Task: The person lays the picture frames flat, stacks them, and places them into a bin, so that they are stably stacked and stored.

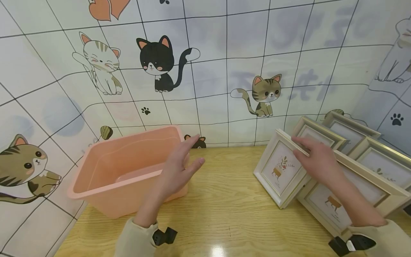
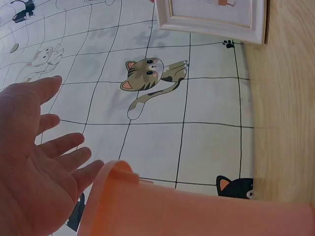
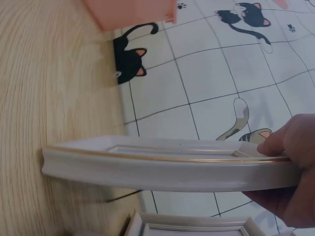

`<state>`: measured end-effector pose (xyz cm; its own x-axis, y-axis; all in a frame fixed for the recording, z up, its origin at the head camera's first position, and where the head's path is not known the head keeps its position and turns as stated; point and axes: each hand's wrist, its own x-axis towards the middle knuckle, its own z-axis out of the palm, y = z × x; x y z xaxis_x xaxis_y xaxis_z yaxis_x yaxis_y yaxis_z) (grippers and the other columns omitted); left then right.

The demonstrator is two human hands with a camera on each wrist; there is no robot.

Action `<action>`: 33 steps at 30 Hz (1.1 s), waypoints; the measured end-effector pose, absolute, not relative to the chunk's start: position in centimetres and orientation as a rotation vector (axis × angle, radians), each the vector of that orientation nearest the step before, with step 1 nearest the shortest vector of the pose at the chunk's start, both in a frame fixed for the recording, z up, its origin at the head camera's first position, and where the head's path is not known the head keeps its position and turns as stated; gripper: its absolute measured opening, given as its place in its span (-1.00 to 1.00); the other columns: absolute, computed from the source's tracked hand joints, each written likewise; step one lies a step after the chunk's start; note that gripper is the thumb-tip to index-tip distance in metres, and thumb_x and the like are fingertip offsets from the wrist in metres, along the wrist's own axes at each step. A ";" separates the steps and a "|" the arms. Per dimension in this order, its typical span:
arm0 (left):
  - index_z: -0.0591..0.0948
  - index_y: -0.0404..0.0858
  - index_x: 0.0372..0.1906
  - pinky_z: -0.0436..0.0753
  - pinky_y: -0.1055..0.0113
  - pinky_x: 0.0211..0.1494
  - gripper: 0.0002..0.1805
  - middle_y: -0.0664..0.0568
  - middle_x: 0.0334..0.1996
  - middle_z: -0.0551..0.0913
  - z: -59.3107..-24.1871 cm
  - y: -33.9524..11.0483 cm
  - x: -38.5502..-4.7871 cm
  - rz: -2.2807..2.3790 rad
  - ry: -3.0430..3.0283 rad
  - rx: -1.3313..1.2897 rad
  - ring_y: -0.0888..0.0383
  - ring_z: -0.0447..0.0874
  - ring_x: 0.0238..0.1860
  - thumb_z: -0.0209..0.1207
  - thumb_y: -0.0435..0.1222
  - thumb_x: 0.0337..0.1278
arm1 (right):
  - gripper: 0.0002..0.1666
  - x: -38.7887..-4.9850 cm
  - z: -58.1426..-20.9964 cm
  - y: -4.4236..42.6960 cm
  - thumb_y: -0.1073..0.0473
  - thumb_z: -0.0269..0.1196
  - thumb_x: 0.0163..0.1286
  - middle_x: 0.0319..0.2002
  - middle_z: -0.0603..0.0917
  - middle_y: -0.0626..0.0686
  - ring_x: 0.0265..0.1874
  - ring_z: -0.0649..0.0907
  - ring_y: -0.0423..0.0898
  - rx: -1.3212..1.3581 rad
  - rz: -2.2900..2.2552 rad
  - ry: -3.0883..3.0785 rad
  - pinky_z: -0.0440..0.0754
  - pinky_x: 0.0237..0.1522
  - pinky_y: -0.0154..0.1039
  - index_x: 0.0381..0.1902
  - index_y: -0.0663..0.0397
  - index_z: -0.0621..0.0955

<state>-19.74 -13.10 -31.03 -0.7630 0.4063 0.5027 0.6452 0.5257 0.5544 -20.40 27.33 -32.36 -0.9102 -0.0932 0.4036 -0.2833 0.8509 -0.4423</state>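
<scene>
My right hand (image 1: 320, 161) grips the top of a white picture frame (image 1: 278, 169) with a gold line along its edge, thumb on the front side and fingers behind. The frame stands tilted, its lower edge at the wooden table; a small plant picture shows inside it. In the right wrist view the same picture frame (image 3: 172, 169) appears edge-on, pinched at one end. My left hand (image 1: 176, 170) is spread, fingers extended and palm turned inward, holding nothing. It hovers over the near right side of a pink plastic bin (image 1: 128, 198); contact with the rim cannot be made out.
Several more picture frames (image 1: 345, 192) lean close together at the right, partly behind my right forearm. The wooden tabletop (image 1: 221, 203) stretches between them and the bin. Behind stands a wall covering (image 1: 212, 82) with cat drawings and a grid.
</scene>
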 end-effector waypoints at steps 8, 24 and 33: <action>0.26 -0.13 0.60 0.45 0.11 0.39 -0.31 0.02 0.52 0.30 -31.9 -12.4 -19.2 -1.270 -2.382 -0.978 0.06 0.24 0.50 0.20 -0.28 0.48 | -0.50 -19.9 -32.4 27.3 0.21 0.26 0.52 0.10 0.63 0.41 0.06 0.57 0.36 0.285 0.889 -2.647 0.55 -0.09 0.26 0.36 0.20 0.55; 0.33 -0.25 0.54 0.55 0.03 0.29 -0.40 -0.08 0.47 0.37 -34.3 -10.6 -19.5 -1.383 -2.405 -1.022 -0.05 0.39 0.43 0.15 -0.32 0.51 | -0.49 -18.0 -32.2 24.3 0.20 0.28 0.50 0.14 0.63 0.31 -0.16 0.72 -0.09 0.505 1.461 -2.645 0.73 -0.29 -0.17 0.36 0.15 0.56; 0.22 -0.19 0.61 0.53 0.06 0.31 -0.37 -0.12 0.47 0.38 -35.1 -8.5 -19.7 -1.570 -2.335 -1.138 -0.07 0.42 0.41 0.08 -0.34 0.55 | -0.55 -17.9 -33.4 22.9 0.40 0.26 0.45 0.02 0.73 -0.20 -0.20 0.76 -0.11 0.733 1.739 -2.409 0.75 -0.34 -0.12 0.26 0.08 0.65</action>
